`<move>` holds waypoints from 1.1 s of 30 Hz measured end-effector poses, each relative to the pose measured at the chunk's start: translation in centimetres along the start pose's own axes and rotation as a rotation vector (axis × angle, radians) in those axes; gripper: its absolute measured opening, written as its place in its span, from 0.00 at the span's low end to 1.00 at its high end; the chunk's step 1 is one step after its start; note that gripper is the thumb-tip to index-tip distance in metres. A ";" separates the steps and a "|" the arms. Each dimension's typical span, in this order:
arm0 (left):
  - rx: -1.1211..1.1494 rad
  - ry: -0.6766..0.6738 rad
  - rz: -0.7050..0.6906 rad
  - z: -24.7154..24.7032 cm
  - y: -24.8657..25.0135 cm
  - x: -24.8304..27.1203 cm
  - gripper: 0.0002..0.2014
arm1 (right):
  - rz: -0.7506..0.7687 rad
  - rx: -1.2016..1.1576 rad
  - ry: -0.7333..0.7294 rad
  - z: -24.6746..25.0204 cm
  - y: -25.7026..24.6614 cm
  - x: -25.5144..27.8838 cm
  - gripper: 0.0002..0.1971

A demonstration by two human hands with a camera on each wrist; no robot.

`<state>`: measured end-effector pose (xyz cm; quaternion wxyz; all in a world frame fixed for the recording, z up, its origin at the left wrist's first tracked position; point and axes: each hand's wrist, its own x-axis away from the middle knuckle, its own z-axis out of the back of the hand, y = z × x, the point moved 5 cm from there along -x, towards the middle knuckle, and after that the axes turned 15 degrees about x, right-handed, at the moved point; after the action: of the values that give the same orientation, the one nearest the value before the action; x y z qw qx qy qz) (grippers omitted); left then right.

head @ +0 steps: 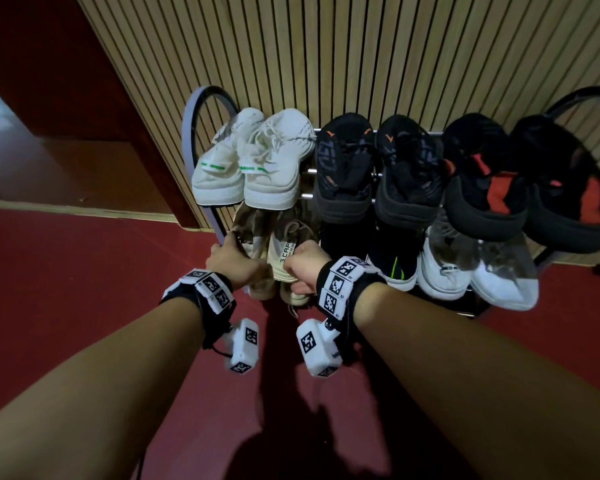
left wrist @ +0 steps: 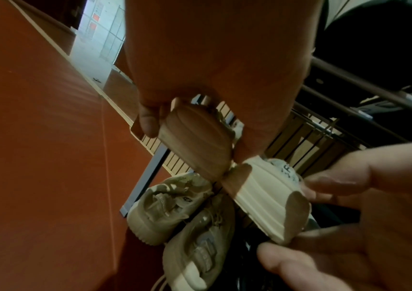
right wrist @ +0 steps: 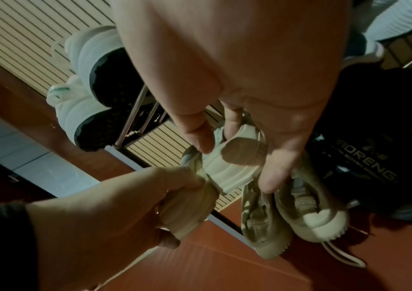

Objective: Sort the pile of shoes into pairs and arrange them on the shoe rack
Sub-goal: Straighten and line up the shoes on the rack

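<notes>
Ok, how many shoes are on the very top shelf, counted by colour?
White knit sneakers with green stripes: 2
Black sneakers with orange marks: 2
Black sneakers with red patches: 2
Total: 6

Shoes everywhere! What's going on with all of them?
A person is putting shoes away in pairs on a shoe rack. The left hand grips the heel of one beige shoe and the right hand grips the heel of a cream shoe, side by side at the rack's left end. The top shelf already holds a white pair and two black pairs. More shoes sit below.
</notes>
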<state>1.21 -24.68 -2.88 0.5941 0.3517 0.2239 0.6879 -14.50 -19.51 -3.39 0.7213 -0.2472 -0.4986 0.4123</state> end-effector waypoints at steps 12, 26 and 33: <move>-0.025 0.018 -0.107 0.4 -0.6 -0.5 0.45 | 0.063 0.138 0.081 1.0 -0.8 1.6 0.09; -0.005 0.077 -0.101 -0.1 -0.7 -1.2 0.35 | 0.081 0.272 0.154 1.0 -1.7 2.0 0.04; -0.021 0.047 -0.088 -0.4 -1.0 -1.3 0.34 | 0.113 0.303 0.203 1.9 -2.6 2.1 0.11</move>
<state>1.60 -25.70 -4.19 0.6221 0.3190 0.2459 0.6713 -15.02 -19.27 0.40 0.7727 -0.2038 -0.3408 0.4952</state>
